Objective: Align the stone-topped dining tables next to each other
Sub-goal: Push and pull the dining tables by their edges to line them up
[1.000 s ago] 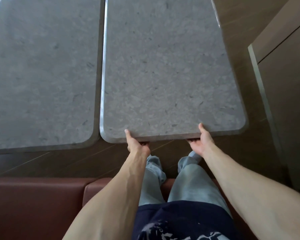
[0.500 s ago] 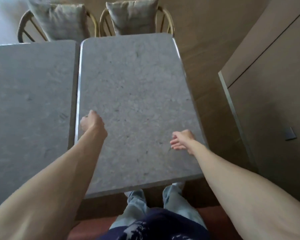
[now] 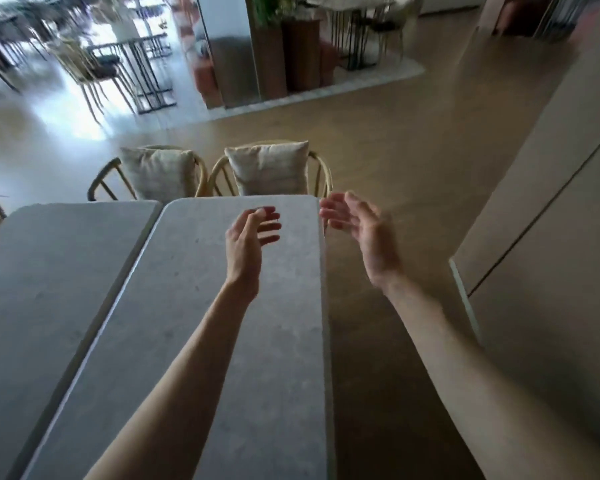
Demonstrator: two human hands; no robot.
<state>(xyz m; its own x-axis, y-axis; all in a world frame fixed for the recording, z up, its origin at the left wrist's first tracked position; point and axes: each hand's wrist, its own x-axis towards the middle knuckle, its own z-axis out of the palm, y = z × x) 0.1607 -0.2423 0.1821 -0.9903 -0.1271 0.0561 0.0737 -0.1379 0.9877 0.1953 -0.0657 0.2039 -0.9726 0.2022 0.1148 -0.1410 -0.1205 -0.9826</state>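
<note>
Hands point(image 3: 248, 242) point(image 3: 362, 230) raised, fingers point(image 3: 269, 226) loosely spread, above right-hand table point(image 3: 194, 323).

Matt grey stone tables point(image 3: 187, 306), cloth cushions point(image 3: 269, 168).

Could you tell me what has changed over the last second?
Both hands let go of the right table's near edge and rose: left hand above the top, right hand past its right side, both open. The tables remain side by side, the left table unmoved.

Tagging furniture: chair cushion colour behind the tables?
Beige, plain woven fabric, both cushions; shows best in the head view.
</note>
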